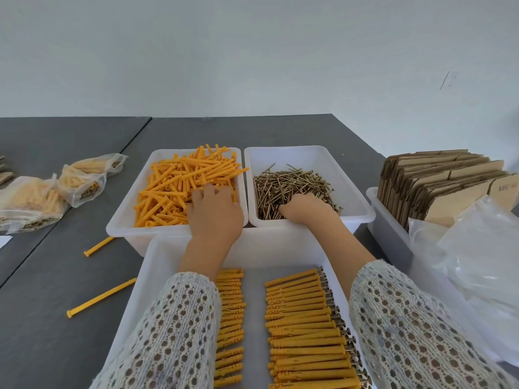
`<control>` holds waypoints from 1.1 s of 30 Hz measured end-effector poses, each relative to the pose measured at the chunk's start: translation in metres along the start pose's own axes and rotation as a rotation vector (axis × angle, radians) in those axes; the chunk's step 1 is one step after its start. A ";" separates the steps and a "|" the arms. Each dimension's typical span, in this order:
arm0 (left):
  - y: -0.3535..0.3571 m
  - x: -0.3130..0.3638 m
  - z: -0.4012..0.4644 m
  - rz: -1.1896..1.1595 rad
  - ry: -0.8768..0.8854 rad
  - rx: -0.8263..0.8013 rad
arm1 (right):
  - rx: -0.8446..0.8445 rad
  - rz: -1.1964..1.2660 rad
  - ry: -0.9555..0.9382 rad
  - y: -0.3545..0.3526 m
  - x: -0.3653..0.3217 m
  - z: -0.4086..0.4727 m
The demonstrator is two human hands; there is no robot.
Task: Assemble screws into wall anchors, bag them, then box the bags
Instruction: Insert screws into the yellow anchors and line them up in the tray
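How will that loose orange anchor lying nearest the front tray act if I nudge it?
The loose anchor looks round and slim, so it will probably roll sideways on the smooth grey table. Its flared head may make it curve. It seems light, stiff plastic, so it should skid easily.

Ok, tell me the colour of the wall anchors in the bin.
Orange-yellow wall anchors, clearest in the head view.

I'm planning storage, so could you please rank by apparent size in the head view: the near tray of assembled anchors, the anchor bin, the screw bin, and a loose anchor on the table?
1. Near tray, though nearness inflates it.
2. Anchor bin and screw bin: alike, unranked.
3. Loose anchor.
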State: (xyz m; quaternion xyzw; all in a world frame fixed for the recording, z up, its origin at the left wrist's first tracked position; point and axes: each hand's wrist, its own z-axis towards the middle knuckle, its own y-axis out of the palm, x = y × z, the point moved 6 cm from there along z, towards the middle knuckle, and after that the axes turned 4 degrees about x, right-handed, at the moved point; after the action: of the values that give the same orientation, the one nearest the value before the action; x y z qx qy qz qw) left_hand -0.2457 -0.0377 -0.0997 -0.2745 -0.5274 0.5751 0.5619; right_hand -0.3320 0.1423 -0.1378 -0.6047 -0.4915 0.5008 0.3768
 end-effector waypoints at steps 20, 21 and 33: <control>0.021 -0.010 0.005 0.137 -0.130 -0.404 | 0.033 -0.042 -0.050 -0.005 -0.006 -0.011; 0.021 -0.010 0.005 0.147 -0.130 -0.424 | 0.039 -0.045 -0.045 -0.005 -0.005 -0.011; 0.021 -0.003 0.010 0.145 0.018 -0.318 | 0.360 0.260 -0.167 -0.019 -0.009 -0.019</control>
State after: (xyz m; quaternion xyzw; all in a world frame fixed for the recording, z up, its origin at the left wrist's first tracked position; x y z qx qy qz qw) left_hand -0.2615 -0.0390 -0.1169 -0.4023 -0.5855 0.5210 0.4732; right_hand -0.3177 0.1384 -0.1138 -0.5425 -0.3414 0.6730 0.3691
